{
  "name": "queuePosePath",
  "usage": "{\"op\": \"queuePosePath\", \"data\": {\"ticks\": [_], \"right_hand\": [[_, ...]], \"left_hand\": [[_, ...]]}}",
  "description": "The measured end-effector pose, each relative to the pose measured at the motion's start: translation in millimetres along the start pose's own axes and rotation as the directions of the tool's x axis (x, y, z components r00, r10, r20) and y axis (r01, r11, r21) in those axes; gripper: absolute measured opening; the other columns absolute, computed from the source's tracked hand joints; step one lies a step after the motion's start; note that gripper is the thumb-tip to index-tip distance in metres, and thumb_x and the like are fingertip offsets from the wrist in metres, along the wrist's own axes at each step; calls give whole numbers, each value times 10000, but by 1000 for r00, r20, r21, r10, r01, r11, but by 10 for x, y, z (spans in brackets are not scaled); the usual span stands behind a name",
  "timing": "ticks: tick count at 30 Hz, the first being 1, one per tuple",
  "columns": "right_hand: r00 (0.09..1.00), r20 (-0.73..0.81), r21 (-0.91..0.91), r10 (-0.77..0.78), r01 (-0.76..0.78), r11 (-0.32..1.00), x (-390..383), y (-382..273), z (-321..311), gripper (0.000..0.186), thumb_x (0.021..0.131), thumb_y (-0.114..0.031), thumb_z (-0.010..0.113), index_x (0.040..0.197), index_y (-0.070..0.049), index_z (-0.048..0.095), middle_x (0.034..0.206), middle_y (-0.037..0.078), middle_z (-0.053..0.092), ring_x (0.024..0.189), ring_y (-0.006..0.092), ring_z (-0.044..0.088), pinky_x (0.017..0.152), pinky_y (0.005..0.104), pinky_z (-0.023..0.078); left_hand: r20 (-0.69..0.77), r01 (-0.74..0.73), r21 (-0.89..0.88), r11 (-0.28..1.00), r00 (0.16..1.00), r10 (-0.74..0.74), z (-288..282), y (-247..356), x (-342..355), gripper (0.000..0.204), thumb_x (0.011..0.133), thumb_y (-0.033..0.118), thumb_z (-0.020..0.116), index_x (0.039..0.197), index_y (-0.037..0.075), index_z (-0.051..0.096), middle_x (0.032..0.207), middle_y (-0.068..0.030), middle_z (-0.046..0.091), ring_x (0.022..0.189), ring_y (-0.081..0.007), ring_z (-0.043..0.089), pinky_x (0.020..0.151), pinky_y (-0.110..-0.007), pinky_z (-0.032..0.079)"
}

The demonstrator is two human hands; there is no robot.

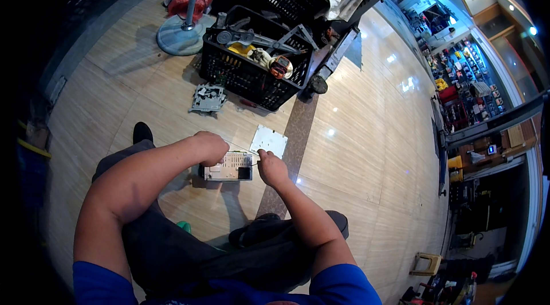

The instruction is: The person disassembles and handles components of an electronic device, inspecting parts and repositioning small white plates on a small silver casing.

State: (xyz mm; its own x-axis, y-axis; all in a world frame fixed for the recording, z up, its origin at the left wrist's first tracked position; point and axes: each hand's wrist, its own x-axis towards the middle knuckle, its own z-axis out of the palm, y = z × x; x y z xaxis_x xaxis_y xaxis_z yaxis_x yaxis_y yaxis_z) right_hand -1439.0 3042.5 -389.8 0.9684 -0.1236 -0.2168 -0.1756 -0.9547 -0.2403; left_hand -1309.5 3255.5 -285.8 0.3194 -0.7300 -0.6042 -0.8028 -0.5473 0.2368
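Note:
On the tiled floor before me sits a small metal electronics box [230, 168], its top pierced with slots and holes and a dark opening at its near right corner. My left hand [212, 148] is closed at the box's far left corner, its fingertips partly hidden. At the right side my right hand [271, 168] is closed around a thin tool, whose slim dark shaft [255, 164] points at the box; its handle is hidden in the fist. A flat white metal plate [268, 141] with small holes lies just beyond the box.
Farther off, a metal mechanism part [207, 98] lies on the floor. Behind it stands a black plastic crate [240, 78] with tools and a multimeter [280, 66]. A round-based pole [180, 35] rises at the far left. A small stool [425, 264] stands at the right.

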Motion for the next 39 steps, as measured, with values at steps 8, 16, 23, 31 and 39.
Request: {"op": "queuePosePath", "data": {"ticks": [8,16,23,31,39], "right_hand": [[1000,6,-18,8,-8,1000,-11,-58,-37,308,872,-176,523,1155,-56,542,959,222,619,847,402,635,730,477,523],[998,-33,18,-49,50,999,-8,11,12,328,871,-165,529,1182,-61,535,973,213,611,861,401,630,734,478,521],[1000,25,-16,11,-11,1000,0,-50,-37,329,872,-159,545,1186,-61,533,970,215,610,863,403,630,731,477,522],[998,-24,17,-49,49,999,-1,-3,29,302,872,-163,550,1150,-48,530,980,232,610,868,410,632,731,481,521],[1000,17,10,17,-17,1000,-2,-62,-35,286,881,-152,523,1144,-42,529,982,240,606,858,416,632,734,486,519]], "left_hand": [[17,10,5,1000,1000,-10,14,-9,7,321,883,311,637,1075,54,639,1025,-174,679,1004,-345,638,830,-450,507],[25,14,9,1000,1000,-15,-3,13,21,329,885,321,633,1081,57,639,1037,-175,678,1012,-345,637,840,-449,505],[19,12,11,1000,1000,-12,22,-12,21,331,884,326,631,1077,58,640,1034,-177,678,1010,-348,637,841,-452,507],[-23,2,2,1000,1000,-2,55,-29,36,316,875,319,639,1051,57,643,1013,-182,679,991,-351,643,825,-461,512],[-39,-1,0,1000,999,1,71,-45,39,303,869,302,653,1037,51,674,1020,-174,684,993,-335,649,827,-448,519]]}}
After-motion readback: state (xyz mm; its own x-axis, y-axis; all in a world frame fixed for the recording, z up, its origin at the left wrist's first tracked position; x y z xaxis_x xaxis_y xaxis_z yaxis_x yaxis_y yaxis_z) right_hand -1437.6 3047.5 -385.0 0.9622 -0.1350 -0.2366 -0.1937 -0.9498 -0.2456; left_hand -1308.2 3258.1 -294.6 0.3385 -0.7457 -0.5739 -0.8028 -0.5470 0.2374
